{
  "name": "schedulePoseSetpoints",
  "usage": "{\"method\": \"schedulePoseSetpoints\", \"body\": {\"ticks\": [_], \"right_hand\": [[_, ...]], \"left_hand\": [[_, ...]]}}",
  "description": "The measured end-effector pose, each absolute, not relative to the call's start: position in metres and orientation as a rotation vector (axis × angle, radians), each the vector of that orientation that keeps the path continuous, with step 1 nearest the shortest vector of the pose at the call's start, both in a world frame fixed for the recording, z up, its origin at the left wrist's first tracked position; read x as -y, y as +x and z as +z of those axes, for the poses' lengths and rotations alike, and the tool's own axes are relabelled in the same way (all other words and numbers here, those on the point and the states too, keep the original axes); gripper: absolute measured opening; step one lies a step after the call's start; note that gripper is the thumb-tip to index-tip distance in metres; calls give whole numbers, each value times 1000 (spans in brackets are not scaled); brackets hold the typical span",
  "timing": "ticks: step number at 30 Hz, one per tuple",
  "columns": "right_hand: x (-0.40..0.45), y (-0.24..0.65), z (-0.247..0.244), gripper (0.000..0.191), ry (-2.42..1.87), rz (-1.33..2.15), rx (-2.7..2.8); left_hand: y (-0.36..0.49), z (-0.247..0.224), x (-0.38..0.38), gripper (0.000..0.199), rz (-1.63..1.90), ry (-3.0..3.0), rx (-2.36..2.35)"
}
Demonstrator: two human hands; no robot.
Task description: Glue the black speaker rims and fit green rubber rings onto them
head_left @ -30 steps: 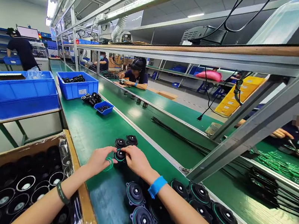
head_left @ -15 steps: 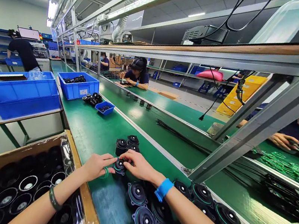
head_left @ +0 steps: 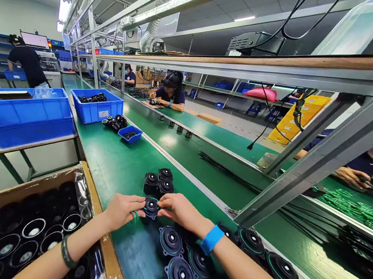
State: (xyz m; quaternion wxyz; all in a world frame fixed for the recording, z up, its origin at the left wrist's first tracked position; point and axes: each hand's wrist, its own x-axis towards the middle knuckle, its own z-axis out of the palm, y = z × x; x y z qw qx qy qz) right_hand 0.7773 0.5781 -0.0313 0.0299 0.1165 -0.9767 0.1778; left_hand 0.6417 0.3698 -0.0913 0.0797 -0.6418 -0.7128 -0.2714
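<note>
A round black motor-like part point(head_left: 151, 205) with a pale centre stands on the green bench between my hands. Part of a thin green ring shows along its top edge. My left hand point(head_left: 123, 209) is closed, its fingertips at the part's left edge, with spare green rings point(head_left: 134, 216) held in the lower fingers. At the right edge, my right hand point(head_left: 177, 208) pinches with thumb and forefinger by the ring; its fingertips partly hide the contact. Three similar black parts point(head_left: 165, 186) stand just beyond. Closer to me, several black parts point(head_left: 182, 275) carry green rings.
A cardboard box point(head_left: 94, 186) of black cups sits at left. Blue bins point(head_left: 96, 111) and a small blue tray point(head_left: 130, 134) stand farther up the bench point(head_left: 100, 145). A slanted metal post point(head_left: 301, 172) rises at right. Co-workers point(head_left: 171, 92) sit across the line.
My right hand has shifted slightly right, from over the black part to its right edge, uncovering more of its top. My left fingers remain at the left edge.
</note>
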Motion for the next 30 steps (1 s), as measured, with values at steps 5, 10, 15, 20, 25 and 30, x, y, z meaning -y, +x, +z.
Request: {"method": "schedulePoseSetpoints", "body": {"ticks": [5,10,15,20,25,30], "right_hand": [[-565,783,-32,19,320,253,3011],[-544,787,-30,19,240,57,2992],[-525,790,-32,21,213,-41,3017],[-511,798,-19,17,192,-34,3060],[-482,843,38,25,118,241,2977],[-468,921,73,39,95,886,2613]], "left_hand": [[655,-84,-369,17,-822,-1858,2198],[671,-71,-371,20,-798,-1752,2318],[680,-67,-371,31,-798,-1674,2411],[687,-68,-368,32,-881,-1666,2431],[690,-63,-359,32,-1027,-1683,2424],[684,-52,-358,26,-1249,-1592,2456]]}}
